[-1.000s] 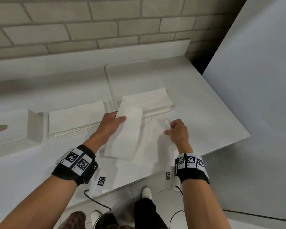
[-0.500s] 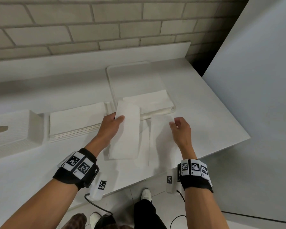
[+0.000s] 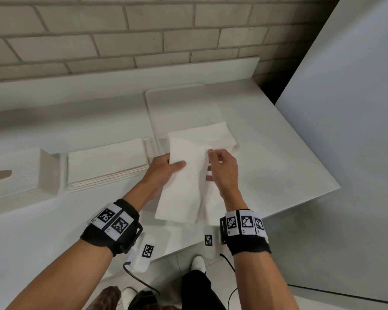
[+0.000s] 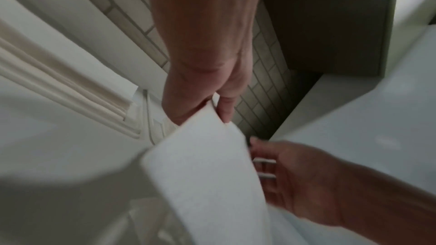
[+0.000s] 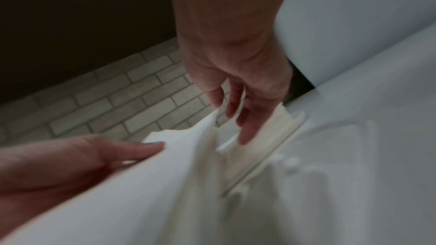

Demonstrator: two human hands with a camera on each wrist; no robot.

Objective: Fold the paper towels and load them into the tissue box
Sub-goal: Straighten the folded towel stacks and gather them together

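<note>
Head view: both hands fold one paper towel [image 3: 184, 184] above the counter [image 3: 278, 157], left hand [image 3: 166, 171] pinching its edge, right hand [image 3: 222, 166] pinching the flap; a folded stack [image 3: 105, 162] waits beside the tissue box [image 3: 16, 175], apparently still to be loaded. Wrist views: both grips confirmed, blurred

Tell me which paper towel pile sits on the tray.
The right stack of paper towels, lying on the white tray behind both hands. The other stack lies off the tray, beside the tissue box.
</note>
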